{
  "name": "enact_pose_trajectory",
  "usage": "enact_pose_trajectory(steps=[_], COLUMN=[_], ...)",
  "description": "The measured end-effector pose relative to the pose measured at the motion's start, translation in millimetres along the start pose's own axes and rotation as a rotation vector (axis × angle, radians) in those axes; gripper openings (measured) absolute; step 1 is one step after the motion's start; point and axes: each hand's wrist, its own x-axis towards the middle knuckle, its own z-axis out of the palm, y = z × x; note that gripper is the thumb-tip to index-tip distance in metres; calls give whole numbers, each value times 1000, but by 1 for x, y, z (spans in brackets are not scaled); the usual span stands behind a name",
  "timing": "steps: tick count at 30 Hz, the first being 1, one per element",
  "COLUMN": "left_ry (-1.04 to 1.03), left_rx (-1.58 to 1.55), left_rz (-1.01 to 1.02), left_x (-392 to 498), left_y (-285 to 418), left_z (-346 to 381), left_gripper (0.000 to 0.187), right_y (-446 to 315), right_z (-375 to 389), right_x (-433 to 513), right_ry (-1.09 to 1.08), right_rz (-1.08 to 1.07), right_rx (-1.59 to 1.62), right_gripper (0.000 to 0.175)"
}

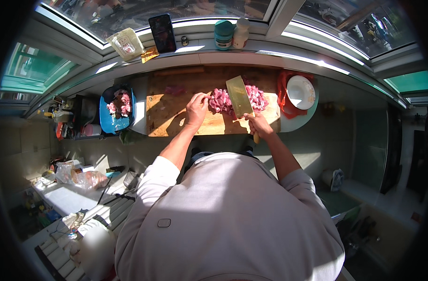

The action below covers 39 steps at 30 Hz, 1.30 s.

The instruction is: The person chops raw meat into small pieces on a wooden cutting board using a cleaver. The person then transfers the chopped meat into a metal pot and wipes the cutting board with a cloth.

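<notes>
My right hand (pixel 259 125) grips the yellowish handle of a cleaver (pixel 240 96). Its broad blade lies across a heap of cut pink raw meat (pixel 221 100), hiding the heap's middle. At the heap's left edge is my left hand (pixel 197 110), fingers curled and fingertips close to the meat. Whether they pinch a piece is too small to tell. Under all this lies a wooden cutting board (pixel 210 129), part sunlit and part shaded. A small pinkish patch of meat (pixel 175 90) sits farther left on the board.
Left of the board stands a blue plastic basin (pixel 117 124) holding meat pieces. On the right, a white bowl (pixel 301 92) rests on a red plastic bag (pixel 282 94). Along the windowsill are a phone (pixel 163 33), a paper packet (pixel 126 44), a teal jar (pixel 224 34) and a white bottle (pixel 240 34).
</notes>
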Motion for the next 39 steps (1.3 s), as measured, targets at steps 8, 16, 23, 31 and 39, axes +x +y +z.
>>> enact_pose_trajectory(steps=[8,16,23,31,39], left_ry=[-482,-83,-364,-261,-306], left_rx=[455,613,543,-181,152], left_rz=[252,10,-77,-440,-150], left_x=[-69,32,69,63,-53], left_y=[-8,-87,-94,-51,-21], left_z=[-33,-82,-96,-123,-57], left_gripper=[66,44,32,31,34], right_y=[17,22,46,42,27], right_z=[-18,35,81,52,68], right_x=[-29,-38,-14,15,-17], right_ry=[183,83,-95,210,216], right_rz=[-129,-481,-590,-388,-482], right_rx=[25,-848,-1131,-680,-768], right_gripper=[26,32,35,33,36])
